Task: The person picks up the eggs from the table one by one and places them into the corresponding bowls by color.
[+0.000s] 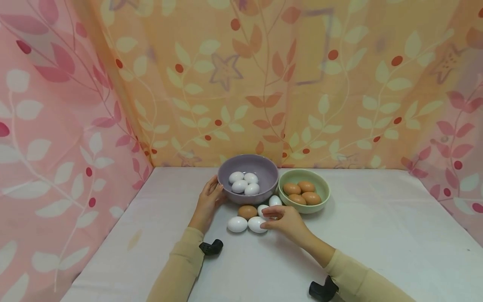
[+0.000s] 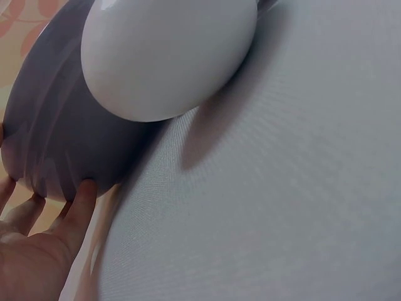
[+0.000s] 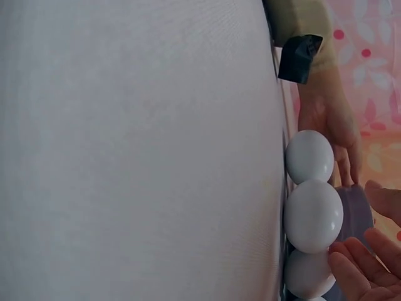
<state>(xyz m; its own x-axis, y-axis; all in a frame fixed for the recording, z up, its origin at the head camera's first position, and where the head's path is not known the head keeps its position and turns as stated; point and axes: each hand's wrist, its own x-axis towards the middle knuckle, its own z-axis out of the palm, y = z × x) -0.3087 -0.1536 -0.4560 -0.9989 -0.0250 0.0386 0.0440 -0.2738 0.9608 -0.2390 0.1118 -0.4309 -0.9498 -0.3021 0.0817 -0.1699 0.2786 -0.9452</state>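
White tabletop (image 1: 381, 239) runs wide from right hand (image 1: 288, 222) to right edge (image 1: 435, 204).

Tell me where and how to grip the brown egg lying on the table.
Probably pinch the brown egg by its upper sides, coming from above and slightly left. It lies on its side; white eggs sit in front and at its right, the purple bowl stands behind, and no egg blocks its left end.
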